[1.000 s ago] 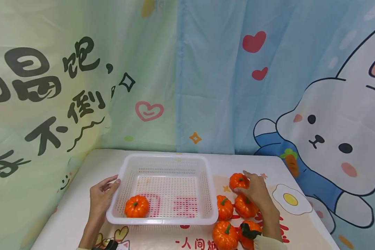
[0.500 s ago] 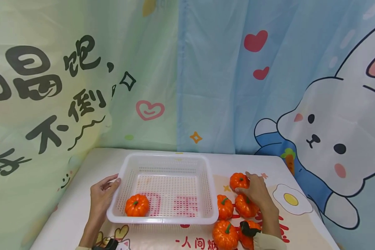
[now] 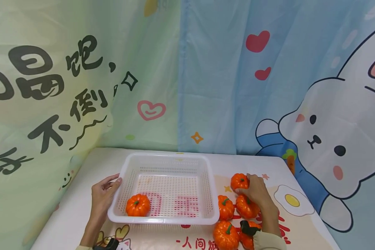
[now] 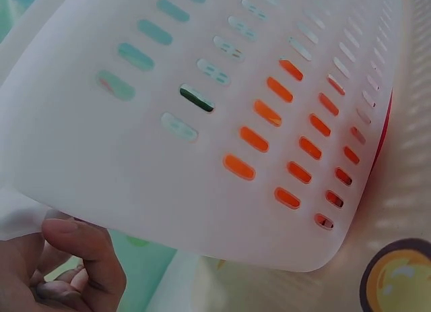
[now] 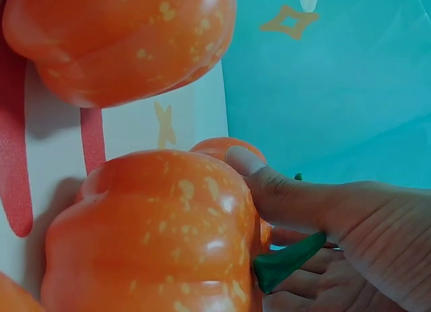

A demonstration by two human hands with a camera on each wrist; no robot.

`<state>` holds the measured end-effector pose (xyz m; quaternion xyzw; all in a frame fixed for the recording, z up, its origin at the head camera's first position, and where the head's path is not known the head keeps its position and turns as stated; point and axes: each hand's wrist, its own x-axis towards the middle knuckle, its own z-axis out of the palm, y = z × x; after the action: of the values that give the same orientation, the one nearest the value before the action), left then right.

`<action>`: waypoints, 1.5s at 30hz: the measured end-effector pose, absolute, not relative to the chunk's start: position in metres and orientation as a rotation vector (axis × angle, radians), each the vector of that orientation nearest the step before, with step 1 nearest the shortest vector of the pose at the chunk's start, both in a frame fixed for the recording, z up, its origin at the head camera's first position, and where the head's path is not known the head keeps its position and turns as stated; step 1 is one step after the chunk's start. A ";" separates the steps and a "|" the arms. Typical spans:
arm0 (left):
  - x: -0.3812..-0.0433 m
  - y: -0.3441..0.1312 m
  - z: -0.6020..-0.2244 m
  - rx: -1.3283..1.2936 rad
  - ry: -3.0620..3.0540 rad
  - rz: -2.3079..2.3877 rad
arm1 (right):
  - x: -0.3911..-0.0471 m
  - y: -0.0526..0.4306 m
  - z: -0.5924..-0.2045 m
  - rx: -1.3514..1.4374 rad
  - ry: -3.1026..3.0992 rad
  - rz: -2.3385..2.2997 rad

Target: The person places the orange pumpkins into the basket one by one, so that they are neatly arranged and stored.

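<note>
On the left, my left hand (image 3: 103, 195) grips the side rim of a white plastic basket (image 3: 162, 221); in the left wrist view the thumb (image 4: 64, 228) lies against that rim. One orange toy pumpkin (image 3: 138, 205) with a green stem sits inside, at the basket's near left corner. My right hand (image 3: 257, 191) holds the farthest pumpkin (image 3: 239, 181) to the right of the basket, thumb on its near side and fingers behind it. A nearer pumpkin (image 5: 151, 231) partly covers the held one in the right wrist view.
Several more pumpkins crowd the basket's right side: one pumpkin (image 3: 225, 207) by its wall, another (image 3: 247, 207) under the right hand, and one (image 3: 226, 236) nearer the front. A black wrist strap (image 3: 249, 229) partly hides another. A printed curtain (image 3: 206, 86) hangs behind the table (image 3: 237, 161).
The head view has shifted very slightly. Both hands, the basket and the pumpkins stay where they were.
</note>
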<state>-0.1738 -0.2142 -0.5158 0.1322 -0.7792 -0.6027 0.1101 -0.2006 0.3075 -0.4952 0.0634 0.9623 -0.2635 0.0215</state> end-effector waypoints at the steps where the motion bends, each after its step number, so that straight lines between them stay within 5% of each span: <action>1: -0.174 -0.214 -0.516 0.386 -2.293 -1.769 | -0.201 0.308 -0.495 0.194 2.983 -0.813; 45: -0.173 -0.213 -0.515 0.397 -2.305 -1.769 | -0.199 0.306 -0.489 0.192 2.958 -0.876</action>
<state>-0.1732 -0.2134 -0.5147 0.1347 -0.7817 -0.5999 0.1043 -0.1995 0.3057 -0.4888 0.0620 0.9567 -0.2834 0.0254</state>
